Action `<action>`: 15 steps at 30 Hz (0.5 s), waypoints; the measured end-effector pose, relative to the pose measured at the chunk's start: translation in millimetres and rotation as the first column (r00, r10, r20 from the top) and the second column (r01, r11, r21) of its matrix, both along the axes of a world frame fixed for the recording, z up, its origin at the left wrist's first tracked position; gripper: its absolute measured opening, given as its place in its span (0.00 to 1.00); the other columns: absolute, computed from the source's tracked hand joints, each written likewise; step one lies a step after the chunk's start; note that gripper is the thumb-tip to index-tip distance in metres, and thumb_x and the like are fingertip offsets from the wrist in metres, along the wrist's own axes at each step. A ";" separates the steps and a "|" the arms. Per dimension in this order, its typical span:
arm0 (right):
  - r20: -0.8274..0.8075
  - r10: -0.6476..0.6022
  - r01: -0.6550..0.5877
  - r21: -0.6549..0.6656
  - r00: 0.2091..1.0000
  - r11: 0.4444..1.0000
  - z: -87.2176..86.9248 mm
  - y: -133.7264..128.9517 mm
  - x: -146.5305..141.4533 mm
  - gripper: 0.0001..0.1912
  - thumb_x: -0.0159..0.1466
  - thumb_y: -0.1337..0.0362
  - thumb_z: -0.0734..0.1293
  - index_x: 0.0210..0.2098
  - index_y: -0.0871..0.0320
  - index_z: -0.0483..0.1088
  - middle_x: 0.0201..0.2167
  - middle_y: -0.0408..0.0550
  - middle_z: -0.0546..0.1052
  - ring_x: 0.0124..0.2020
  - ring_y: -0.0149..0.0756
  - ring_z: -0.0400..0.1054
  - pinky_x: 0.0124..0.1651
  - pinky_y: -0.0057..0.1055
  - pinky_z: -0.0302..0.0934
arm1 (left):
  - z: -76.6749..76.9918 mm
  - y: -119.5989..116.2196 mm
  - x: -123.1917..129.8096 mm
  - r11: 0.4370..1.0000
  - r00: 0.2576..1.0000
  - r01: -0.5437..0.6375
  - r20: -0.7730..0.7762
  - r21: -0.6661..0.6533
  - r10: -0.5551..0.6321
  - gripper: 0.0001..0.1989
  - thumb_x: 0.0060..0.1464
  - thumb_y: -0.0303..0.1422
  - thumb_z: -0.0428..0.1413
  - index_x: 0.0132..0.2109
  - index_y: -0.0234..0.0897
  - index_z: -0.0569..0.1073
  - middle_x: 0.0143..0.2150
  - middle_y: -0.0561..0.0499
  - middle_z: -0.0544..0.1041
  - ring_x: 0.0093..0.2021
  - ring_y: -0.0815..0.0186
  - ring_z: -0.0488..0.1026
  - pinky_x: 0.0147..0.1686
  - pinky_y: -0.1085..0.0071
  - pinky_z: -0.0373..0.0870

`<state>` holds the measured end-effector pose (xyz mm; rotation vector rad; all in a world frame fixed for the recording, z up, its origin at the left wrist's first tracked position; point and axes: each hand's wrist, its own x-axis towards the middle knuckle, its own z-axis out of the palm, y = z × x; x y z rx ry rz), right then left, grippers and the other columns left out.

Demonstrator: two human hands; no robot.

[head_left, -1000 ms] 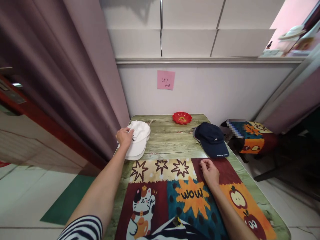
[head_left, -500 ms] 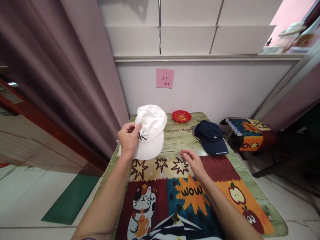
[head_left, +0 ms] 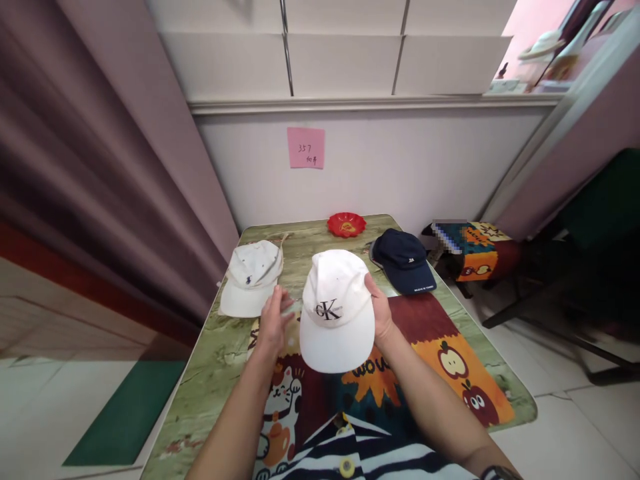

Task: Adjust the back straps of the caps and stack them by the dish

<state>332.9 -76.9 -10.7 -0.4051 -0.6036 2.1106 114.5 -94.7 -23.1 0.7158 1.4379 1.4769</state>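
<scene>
A white baseball cap (head_left: 336, 293) with black CK lettering is held above the middle of the table, its brim toward me. My right hand (head_left: 380, 312) grips this cap by its right side, with some fingers hidden behind it. To the cap's left, my left hand (head_left: 275, 321) is open with fingers stretched out, apart from the CK cap. Close beyond those fingers lies a pale cap (head_left: 254, 273) with a small dark emblem. A navy cap (head_left: 404, 259) rests on the right side, brim toward me.
A red scalloped dish (head_left: 347, 225) stands at the table's back. The green wood-patterned table (head_left: 200, 400) carries a colourful printed mat (head_left: 435, 320). A pink note (head_left: 306, 148) is on the wall; a stool (head_left: 483, 257) stands at right.
The CK cap has moved right and nearer to me, passing from my left hand to my right. My left hand has let go, and the pale cap behind it now shows.
</scene>
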 end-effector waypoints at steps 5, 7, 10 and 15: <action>-0.003 0.007 -0.007 0.009 1.000 1.000 -7.0 -9.1 -9.2 0.41 0.65 0.34 0.50 0.63 0.55 0.67 0.60 0.53 0.73 0.66 0.53 0.61 0.69 0.58 0.44 | -1.4 -20.0 11.0 0.837 0.765 0.533 0.350 0.127 -0.540 0.37 0.56 0.64 0.44 0.52 0.41 0.78 0.46 0.41 0.82 0.55 0.45 0.75 0.54 0.50 0.70; 0.006 0.019 -0.019 -0.001 1.000 1.000 -14.3 -13.4 -14.2 0.42 0.65 0.34 0.51 0.63 0.55 0.66 0.60 0.53 0.73 0.65 0.52 0.61 0.69 0.57 0.44 | 2.2 -25.3 18.8 0.807 0.709 0.544 0.387 0.232 -0.589 0.41 0.56 0.65 0.40 0.58 0.41 0.74 0.50 0.43 0.82 0.59 0.45 0.73 0.59 0.49 0.66; 0.016 0.000 0.001 -0.023 1.000 1.000 -21.1 -19.0 -17.5 0.42 0.64 0.34 0.51 0.63 0.56 0.66 0.60 0.53 0.74 0.65 0.52 0.62 0.70 0.55 0.45 | 6.2 -26.0 26.3 0.806 0.685 0.512 0.425 0.299 -0.592 0.39 0.59 0.62 0.40 0.63 0.42 0.70 0.54 0.45 0.80 0.63 0.48 0.69 0.64 0.50 0.61; 0.029 -0.057 0.057 0.010 0.998 0.998 -16.6 -23.4 -17.3 0.44 0.63 0.32 0.51 0.64 0.57 0.66 0.59 0.53 0.75 0.65 0.52 0.61 0.69 0.55 0.46 | 6.7 -26.0 30.4 0.843 0.721 0.440 0.437 0.310 -0.538 0.38 0.59 0.62 0.39 0.64 0.44 0.69 0.57 0.46 0.78 0.66 0.50 0.65 0.65 0.49 0.58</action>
